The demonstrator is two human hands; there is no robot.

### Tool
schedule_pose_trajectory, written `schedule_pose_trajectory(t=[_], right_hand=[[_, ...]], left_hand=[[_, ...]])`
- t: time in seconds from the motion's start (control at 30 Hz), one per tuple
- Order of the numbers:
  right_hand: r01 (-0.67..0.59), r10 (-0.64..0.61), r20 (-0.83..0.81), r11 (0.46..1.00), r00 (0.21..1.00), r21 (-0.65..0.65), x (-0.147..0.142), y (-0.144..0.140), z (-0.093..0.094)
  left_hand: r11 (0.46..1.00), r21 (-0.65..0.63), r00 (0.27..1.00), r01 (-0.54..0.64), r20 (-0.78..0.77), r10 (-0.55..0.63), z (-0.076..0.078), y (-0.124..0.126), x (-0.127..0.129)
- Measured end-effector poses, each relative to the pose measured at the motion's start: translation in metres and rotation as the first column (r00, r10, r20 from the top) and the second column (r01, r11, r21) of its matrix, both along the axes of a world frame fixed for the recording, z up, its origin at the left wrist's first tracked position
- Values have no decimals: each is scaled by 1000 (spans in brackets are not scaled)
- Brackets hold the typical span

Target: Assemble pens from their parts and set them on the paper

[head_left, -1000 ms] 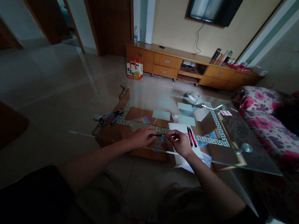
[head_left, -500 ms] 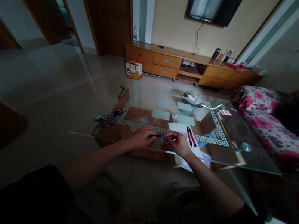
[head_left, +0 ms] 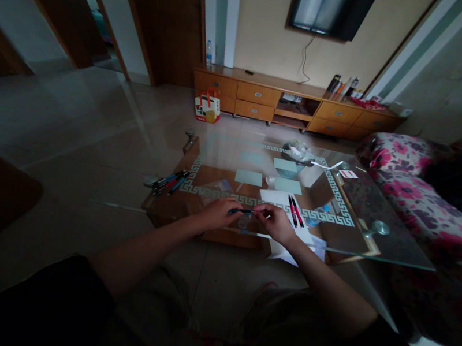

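Both forearms bare, extended forward and converging toward the midline. Left hand palm down, fingers curled inward, thumb and forefinger pinched shut at its right edge. Right hand opposite, also palm down, fingertips pinched and pointing toward the left hand. The two hands nearly meet, fingertips close together. Wrists level; elbows bent, upper arms in dark sleeves.

A home living room: wall-mounted television over a wooden cabinet, floral sofa (pink blooms), glass coffee table.
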State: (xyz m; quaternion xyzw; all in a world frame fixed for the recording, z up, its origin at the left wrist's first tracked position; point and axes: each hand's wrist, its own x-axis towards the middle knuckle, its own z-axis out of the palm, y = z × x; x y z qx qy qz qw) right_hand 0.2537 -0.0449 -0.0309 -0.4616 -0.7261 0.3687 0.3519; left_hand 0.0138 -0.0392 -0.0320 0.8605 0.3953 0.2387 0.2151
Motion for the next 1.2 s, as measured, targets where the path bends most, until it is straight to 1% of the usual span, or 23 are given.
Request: schedule_pose_trajectory(t=[0.17,0.37,0.57,0.7,0.87,1.0,1.1,1.2], right_hand=[[-16,16,2,1000,1000,-5,-1,-2,3],[-9,9,13,1000,1000,-9,-1,-3,1],[-62,61,36,998,997,11,0,-5,2],[-86,82,87,995,993,43,-1,-7,4],[-109,101,168,993,981,36,1,-8,6],[-73,70,178,997,982,8,2,-7,7],[-35,32,165,999,986,15,2,-5,6],[-47,39,159,998,987,46,2,-3,3]], left_hand=[[1000,15,1000,9,0,-9,2,-1,0],[999,32,1000,28,6,-28,0,-1,0],[999,33,999,36,-2,-36,2,-1,-1],[998,31,999,45,2,-45,4,-2,-1],[998,41,998,56,8,-56,1,-2,0],[998,43,999,38,2,-38,-1,-2,1],[999,46,1000,20,9,-20,0,-1,0],[999,47,1000,18,11,-18,1,-1,0]])
